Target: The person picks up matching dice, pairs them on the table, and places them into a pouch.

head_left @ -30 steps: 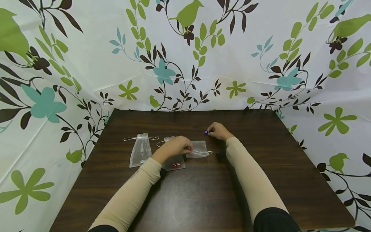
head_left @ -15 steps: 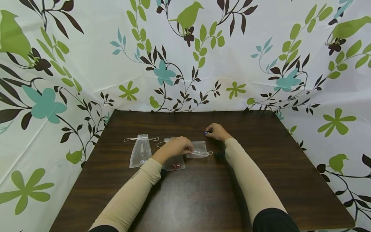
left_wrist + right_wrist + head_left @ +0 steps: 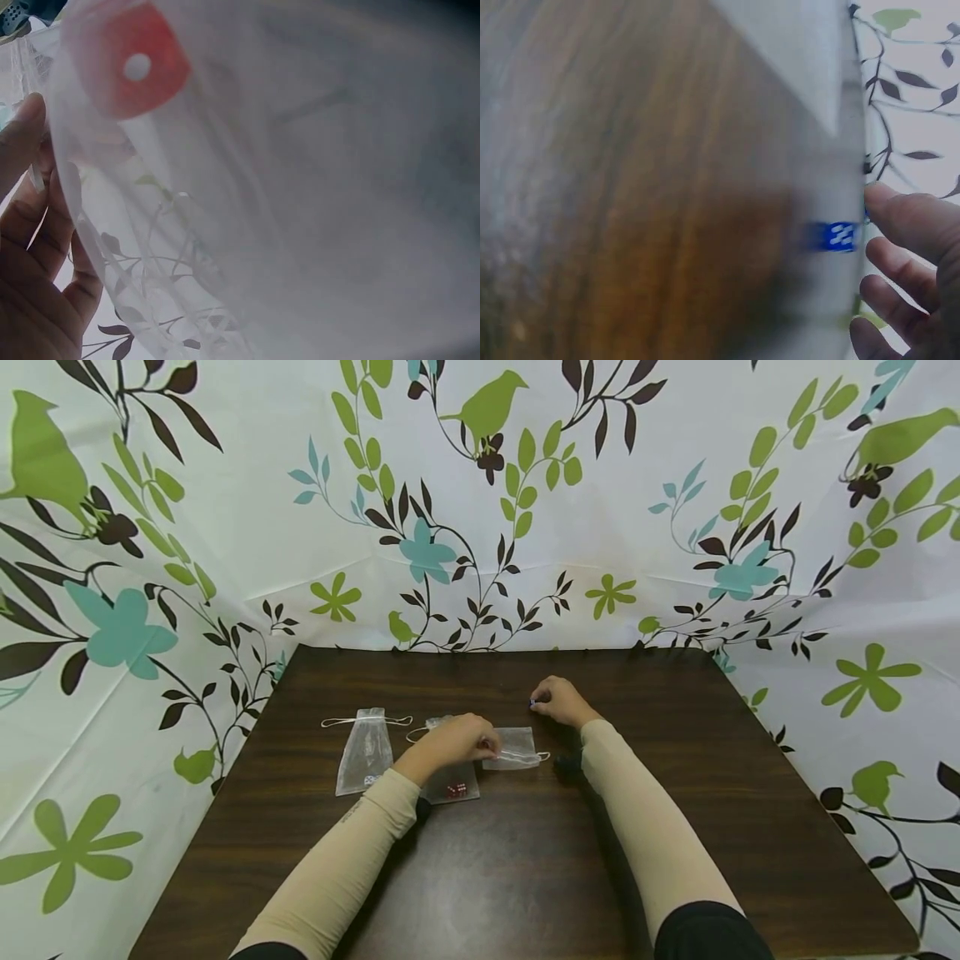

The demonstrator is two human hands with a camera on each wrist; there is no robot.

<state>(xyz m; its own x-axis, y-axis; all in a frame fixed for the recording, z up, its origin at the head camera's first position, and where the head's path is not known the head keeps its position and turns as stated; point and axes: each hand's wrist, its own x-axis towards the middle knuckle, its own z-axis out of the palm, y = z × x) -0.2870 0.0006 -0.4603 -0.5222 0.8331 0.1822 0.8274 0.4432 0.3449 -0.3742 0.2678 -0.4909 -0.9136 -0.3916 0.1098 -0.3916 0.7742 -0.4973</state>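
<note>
My left hand (image 3: 450, 747) reaches over the middle sheer drawstring bag and pinches the right-hand sheer drawstring bag (image 3: 513, 747) near its gathered neck. In the left wrist view, its thumb and fingers (image 3: 28, 124) meet on thin white mesh. The middle bag (image 3: 450, 777) lies partly under this hand with red dice (image 3: 456, 790) inside; one red die (image 3: 139, 64) looms large through the mesh. Beyond the bags, my right hand (image 3: 564, 702) pinches a blue die at the tabletop. A blue die with white pips (image 3: 840, 236) shows by its fingertips in the right wrist view.
On the left lies another sheer drawstring bag (image 3: 365, 752) with white dice (image 3: 371, 780) at its bottom and its cords spread sideways. Everything rests on a dark wood table (image 3: 495, 877). A patterned cloth (image 3: 480, 510) hangs behind the table's far edge.
My right hand has shifted very slightly left and its fingers now cover more of the blue dice. The left hand and the bags have stayed in place.
</note>
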